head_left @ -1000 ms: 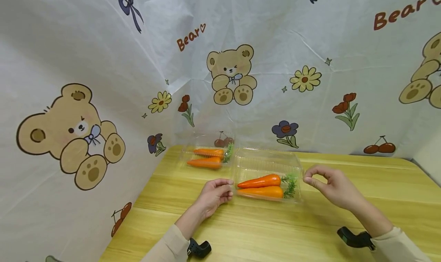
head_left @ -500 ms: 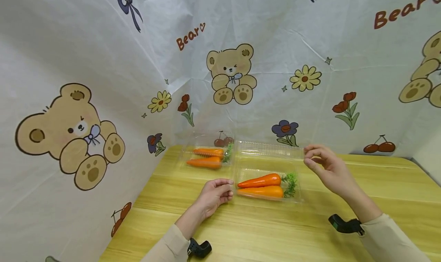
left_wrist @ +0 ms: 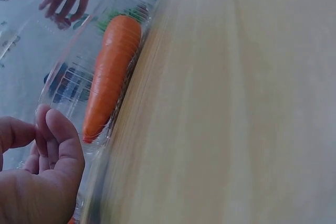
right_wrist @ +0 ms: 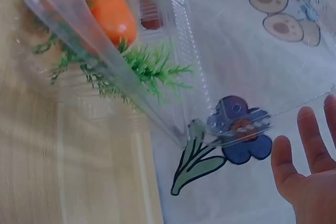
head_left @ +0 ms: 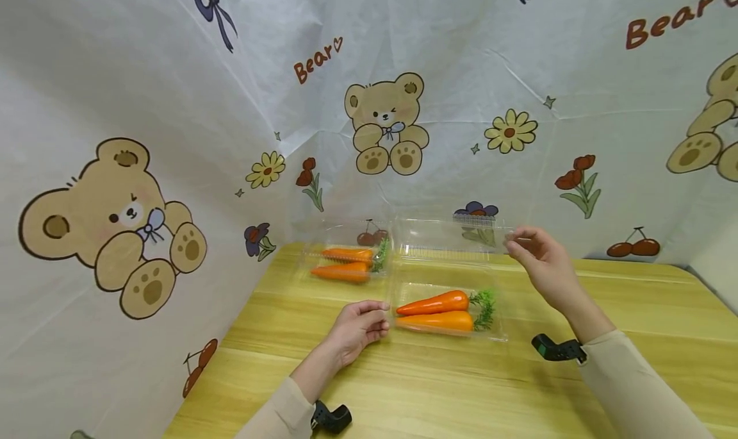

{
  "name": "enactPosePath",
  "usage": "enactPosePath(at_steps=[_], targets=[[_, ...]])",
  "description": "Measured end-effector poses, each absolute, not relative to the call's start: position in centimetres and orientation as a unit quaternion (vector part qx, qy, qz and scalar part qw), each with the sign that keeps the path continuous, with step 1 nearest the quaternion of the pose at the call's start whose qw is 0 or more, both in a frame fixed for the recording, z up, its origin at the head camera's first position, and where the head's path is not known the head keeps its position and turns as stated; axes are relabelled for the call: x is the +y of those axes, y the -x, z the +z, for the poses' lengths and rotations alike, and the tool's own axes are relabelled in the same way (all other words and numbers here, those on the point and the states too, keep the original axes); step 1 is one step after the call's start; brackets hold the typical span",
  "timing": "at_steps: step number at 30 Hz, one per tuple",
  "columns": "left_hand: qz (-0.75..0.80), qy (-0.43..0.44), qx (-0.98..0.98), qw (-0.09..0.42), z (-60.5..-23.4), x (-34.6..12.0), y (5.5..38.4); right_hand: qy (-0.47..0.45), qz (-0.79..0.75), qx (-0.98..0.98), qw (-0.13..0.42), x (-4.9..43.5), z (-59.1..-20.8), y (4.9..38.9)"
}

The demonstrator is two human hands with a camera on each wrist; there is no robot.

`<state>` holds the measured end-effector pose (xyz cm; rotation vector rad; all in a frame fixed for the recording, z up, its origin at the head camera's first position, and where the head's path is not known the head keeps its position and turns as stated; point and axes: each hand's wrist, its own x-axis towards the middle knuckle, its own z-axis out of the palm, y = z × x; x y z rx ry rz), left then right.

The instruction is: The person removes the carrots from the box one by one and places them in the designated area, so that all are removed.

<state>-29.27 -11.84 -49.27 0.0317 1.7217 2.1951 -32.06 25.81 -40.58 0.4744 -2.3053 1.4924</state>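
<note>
Box (head_left: 419, 291) sits between left hand (head_left: 356, 331) pinching rim (head_left: 394, 295), right hand (head_left: 544, 263) pinching lid (head_left: 434, 239)

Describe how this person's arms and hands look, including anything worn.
The left hand and right hand are gloveless. Plain, beige fabric sleeves run along both arms. A curved black device shows by the left cuff; a similar black device with a green patch shows by the right. No cables are visible.

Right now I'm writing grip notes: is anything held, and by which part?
Cannot be told: the right hand is by the right edge of the clear lid, the left hand by the left end of the clear base.
</note>
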Motion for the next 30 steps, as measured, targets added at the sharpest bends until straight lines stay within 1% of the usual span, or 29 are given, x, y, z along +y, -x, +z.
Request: enactPosePath(at_steps=[5,12,21,30], targets=[[0.775,-0.011,0.606,0.179,-49.3,-12.2,29.1,-0.156,0.558,-0.802,0.145,25.7,-41.8,33.8],[0.78,-0.011,0.598,0.184,-49.3,-12.2,28.8,-0.129,0.638,-0.755,0.078,26.1,-43.7,35.0],[0.784,-0.011,0.593,0.184,-49.5,-12.0,29.1,-0.109,0.644,-0.756,0.048,26.5,-45.0,36.1],[0.784,-0.012,0.593,0.185,-49.3,-12.0,29.0,-0.095,0.644,-0.759,-0.012,26.8,-46.0,36.6]])
